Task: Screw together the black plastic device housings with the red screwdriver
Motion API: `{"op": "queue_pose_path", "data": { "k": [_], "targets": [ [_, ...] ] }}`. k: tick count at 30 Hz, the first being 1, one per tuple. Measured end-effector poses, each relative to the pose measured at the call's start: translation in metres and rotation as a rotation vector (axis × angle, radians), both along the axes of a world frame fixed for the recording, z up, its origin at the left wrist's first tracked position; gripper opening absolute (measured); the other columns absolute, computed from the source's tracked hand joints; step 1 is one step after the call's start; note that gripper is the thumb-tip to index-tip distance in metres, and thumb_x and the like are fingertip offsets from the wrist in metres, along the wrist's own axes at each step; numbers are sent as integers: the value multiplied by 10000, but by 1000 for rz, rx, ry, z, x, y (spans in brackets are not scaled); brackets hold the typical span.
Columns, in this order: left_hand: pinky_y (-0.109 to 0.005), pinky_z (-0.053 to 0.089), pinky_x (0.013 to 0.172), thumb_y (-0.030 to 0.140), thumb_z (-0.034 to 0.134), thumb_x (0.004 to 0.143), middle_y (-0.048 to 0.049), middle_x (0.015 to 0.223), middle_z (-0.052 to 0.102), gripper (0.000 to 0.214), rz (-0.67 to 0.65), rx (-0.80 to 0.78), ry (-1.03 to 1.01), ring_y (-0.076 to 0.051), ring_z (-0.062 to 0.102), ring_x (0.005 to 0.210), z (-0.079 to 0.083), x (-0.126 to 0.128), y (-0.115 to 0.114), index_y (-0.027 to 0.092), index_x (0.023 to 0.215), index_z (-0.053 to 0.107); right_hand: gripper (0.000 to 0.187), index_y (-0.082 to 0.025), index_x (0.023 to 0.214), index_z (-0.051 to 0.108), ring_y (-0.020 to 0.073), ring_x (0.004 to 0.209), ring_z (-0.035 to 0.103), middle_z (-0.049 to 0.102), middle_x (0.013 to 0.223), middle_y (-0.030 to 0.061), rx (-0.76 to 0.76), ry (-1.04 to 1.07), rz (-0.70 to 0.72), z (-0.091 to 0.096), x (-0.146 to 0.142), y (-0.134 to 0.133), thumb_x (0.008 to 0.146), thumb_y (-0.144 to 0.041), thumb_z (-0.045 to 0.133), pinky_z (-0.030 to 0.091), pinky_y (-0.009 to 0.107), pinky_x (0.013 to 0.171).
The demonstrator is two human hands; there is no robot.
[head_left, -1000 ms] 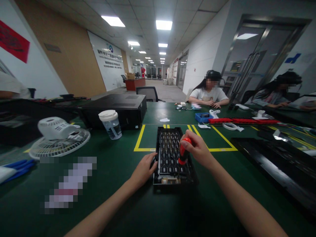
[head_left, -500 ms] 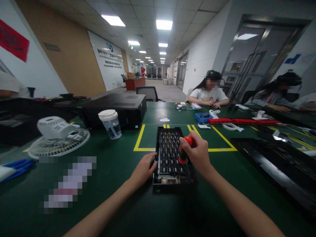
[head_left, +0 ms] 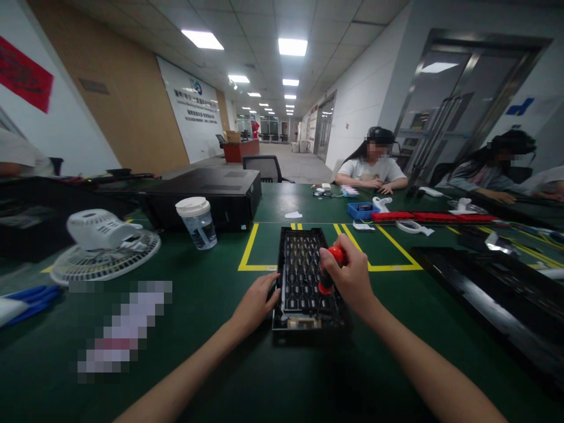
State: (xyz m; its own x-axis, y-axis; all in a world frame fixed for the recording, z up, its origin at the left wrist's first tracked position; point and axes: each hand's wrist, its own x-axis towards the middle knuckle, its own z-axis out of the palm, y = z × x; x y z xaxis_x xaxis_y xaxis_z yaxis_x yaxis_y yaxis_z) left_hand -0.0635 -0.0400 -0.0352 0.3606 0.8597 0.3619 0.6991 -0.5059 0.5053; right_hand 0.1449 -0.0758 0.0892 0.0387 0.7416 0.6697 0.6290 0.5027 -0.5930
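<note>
A black rectangular panel with a honeycomb grille lies lengthwise on the table in front of me. Along its left edge my left hand holds it, fingertips and thumb against the side. My right hand is closed around a red-and-black screwdriver over the panel's right side. The screwdriver leans, its red end cap up between thumb and fingers. Its tip is too dark to make out against the panel. A tan strip shows at the panel's near end.
Left of me are a white fan, a lidded plastic cup, blue-handled pliers or a similar tool and a large black case. To the right lies a long black panel. A blue tray stands farther back, near a seated person.
The right hand and screwdriver have barely shifted over the panel. The left hand and panel keep their places.
</note>
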Motion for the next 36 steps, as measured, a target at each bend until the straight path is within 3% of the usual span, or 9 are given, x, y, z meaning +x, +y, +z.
{"op": "queue_pose_path", "data": {
  "k": [6, 11, 17, 21, 25, 31, 36],
  "targets": [
    [-399, 368, 988, 292, 431, 852, -82, 1214, 522, 360, -4, 40, 22, -193, 468, 1139, 4, 0, 0, 192, 1196, 467, 217, -183, 714, 478, 109, 508, 425, 444, 569, -33, -50, 5, 97, 1, 1, 0, 849, -346, 432, 321, 237, 531],
    [-399, 352, 1006, 286, 406, 867, -53, 1170, 562, 278, -54, 103, 46, -183, 469, 1137, 11, -1, -1, 207, 1090, 551, 201, -165, 842, 605, 150, 658, 528, 557, 694, 21, -32, 62, 188, 1, 3, 2, 836, -305, 462, 399, 273, 642],
    [-369, 386, 985, 265, 415, 861, -35, 1097, 607, 227, -89, 119, 69, -175, 502, 1103, 14, -2, -3, 209, 954, 614, 177, -174, 927, 613, 186, 845, 584, 597, 927, 63, -98, 364, 560, -1, -1, 4, 821, -237, 486, 485, 339, 732],
    [-358, 427, 946, 277, 406, 865, -32, 1103, 599, 232, -90, 111, 79, -171, 538, 1053, 13, -2, -5, 214, 934, 618, 118, -178, 901, 581, 153, 650, 620, 622, 859, 46, -191, 591, 750, -4, -4, 7, 806, -223, 528, 516, 296, 544],
    [-342, 432, 943, 264, 420, 859, -31, 1114, 591, 217, -89, 126, 104, -165, 541, 1046, 11, -2, -4, 211, 930, 618, 66, -174, 767, 538, 84, 412, 508, 552, 564, -37, -257, 629, 753, -8, 0, 10, 777, -219, 584, 409, 203, 397],
    [-353, 443, 931, 251, 407, 864, -41, 1110, 590, 221, -108, 185, 166, -173, 550, 1029, 10, -2, -4, 204, 938, 610, 176, -175, 709, 483, 76, 399, 460, 505, 540, -44, -317, 662, 796, -11, 2, 12, 740, -289, 612, 359, 193, 379],
    [-348, 447, 926, 220, 405, 862, -49, 1107, 592, 215, -117, 210, 189, -174, 554, 1020, 11, 0, -4, 194, 945, 602, 277, -153, 719, 543, 111, 435, 485, 515, 580, 5, -346, 723, 933, -6, 2, 10, 815, -362, 389, 373, 234, 400]
  ]
}}
